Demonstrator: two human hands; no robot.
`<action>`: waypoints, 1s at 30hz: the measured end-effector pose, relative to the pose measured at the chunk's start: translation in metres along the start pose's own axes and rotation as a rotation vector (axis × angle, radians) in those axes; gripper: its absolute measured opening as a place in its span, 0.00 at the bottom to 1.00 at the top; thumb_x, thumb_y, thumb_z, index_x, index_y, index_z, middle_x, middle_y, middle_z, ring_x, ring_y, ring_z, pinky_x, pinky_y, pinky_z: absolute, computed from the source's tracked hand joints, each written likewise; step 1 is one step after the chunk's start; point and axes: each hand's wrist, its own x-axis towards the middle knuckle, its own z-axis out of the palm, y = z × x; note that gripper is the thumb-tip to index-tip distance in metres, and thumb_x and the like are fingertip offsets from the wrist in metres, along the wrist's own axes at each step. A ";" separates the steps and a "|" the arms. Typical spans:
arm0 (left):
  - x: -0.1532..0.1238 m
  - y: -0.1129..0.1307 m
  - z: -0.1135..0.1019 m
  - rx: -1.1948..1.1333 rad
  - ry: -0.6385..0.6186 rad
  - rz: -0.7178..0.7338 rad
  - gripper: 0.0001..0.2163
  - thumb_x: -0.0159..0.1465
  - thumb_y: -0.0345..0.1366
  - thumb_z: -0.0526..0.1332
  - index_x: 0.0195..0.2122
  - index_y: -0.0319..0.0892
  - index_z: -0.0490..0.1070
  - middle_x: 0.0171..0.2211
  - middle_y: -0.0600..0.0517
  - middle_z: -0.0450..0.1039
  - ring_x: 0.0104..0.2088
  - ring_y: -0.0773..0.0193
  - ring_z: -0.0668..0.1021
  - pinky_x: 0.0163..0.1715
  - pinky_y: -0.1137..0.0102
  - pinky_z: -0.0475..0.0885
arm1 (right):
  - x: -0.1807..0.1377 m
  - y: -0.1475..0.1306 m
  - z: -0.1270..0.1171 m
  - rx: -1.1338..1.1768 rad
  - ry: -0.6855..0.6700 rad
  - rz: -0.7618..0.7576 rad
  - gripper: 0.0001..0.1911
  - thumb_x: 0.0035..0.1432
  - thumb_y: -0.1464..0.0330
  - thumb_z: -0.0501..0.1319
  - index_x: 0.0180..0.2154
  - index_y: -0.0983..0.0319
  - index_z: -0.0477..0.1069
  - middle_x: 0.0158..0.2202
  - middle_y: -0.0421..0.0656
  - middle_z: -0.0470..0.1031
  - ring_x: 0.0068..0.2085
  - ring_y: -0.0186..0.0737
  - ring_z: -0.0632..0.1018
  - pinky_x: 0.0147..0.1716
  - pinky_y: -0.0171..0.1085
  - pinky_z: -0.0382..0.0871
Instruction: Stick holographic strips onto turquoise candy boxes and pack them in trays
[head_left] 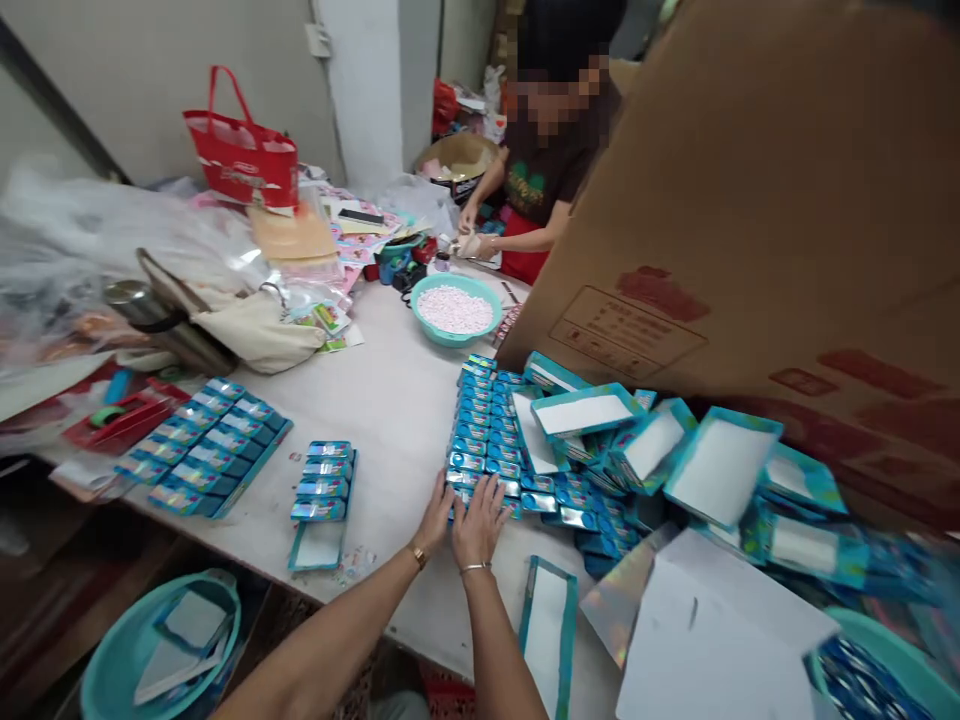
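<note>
Through my head camera I have both hands low over the white table (390, 400), at the near end of a block of blue packs (469, 440) standing in close rows. My right hand (478, 520) lies palm down with its fingers spread, the tips touching the nearest packs. My left hand (433, 518) is just beside it, fingers at the block's near left corner; I cannot tell whether it pinches a pack or only rests against one. A watch (420, 555) sits on my left wrist and a bracelet (475, 567) on the right.

Left of my hands I see a short tray (319, 545) with four packs toward its far end and its white bottom bare at the near end. Farther left, a wide tray (255, 472) carries two rows of packs. To the right, a heap of blue-edged trays (585, 412) lies tilted over more packs, against a big carton (720, 200). One long tray (547, 630) lies apart, near my right forearm, with white sheets (705, 630) beyond it.

Past the block stands a green bowl (450, 338) of pale bits. Across the table, another person (540, 190) in a dark shirt works with both hands close together; what they hold is too small to tell
</note>
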 end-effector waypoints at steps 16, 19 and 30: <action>-0.021 0.005 -0.030 -0.170 0.045 -0.048 0.37 0.56 0.59 0.60 0.58 0.34 0.68 0.61 0.37 0.64 0.63 0.49 0.65 0.64 0.56 0.56 | -0.026 -0.030 0.000 0.491 0.051 -0.157 0.32 0.68 0.57 0.42 0.65 0.70 0.53 0.69 0.58 0.44 0.69 0.52 0.47 0.62 0.57 0.49; -0.035 0.011 -0.042 -0.176 -0.010 -0.098 0.35 0.55 0.59 0.61 0.52 0.33 0.73 0.54 0.37 0.72 0.56 0.46 0.73 0.60 0.53 0.63 | -0.048 -0.040 0.006 0.731 0.184 0.163 0.32 0.66 0.56 0.45 0.64 0.68 0.54 0.66 0.58 0.52 0.65 0.50 0.60 0.60 0.50 0.58; -0.155 0.070 -0.164 -0.141 0.133 -0.060 0.27 0.60 0.50 0.62 0.56 0.39 0.71 0.56 0.42 0.72 0.54 0.51 0.75 0.56 0.58 0.69 | -0.169 -0.153 -0.019 1.042 -0.003 0.320 0.23 0.65 0.57 0.50 0.56 0.62 0.64 0.59 0.52 0.66 0.60 0.46 0.67 0.57 0.45 0.62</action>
